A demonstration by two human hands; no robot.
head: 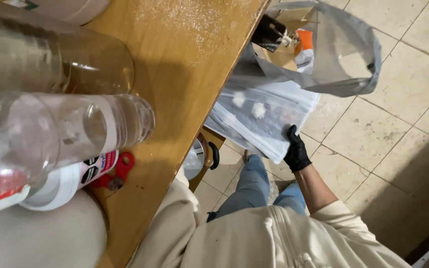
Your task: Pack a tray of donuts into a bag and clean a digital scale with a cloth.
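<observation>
Tiled floor point(398, 124) lies below a wooden table point(184, 74). One gloved right hand point(296, 151) grips the near edge of a clear bag point(261, 116) with white lumps inside. Just beyond hangs a grey bag point(343, 54) holding boxes. On the table's left lie clear bottles point(75, 124), nearly empty. I cannot see the left hand.

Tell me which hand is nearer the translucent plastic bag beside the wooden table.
Right. The black-gloved right hand grips the lower edge of the translucent plastic bag. The left hand is out of view, so its position cannot be told.
</observation>
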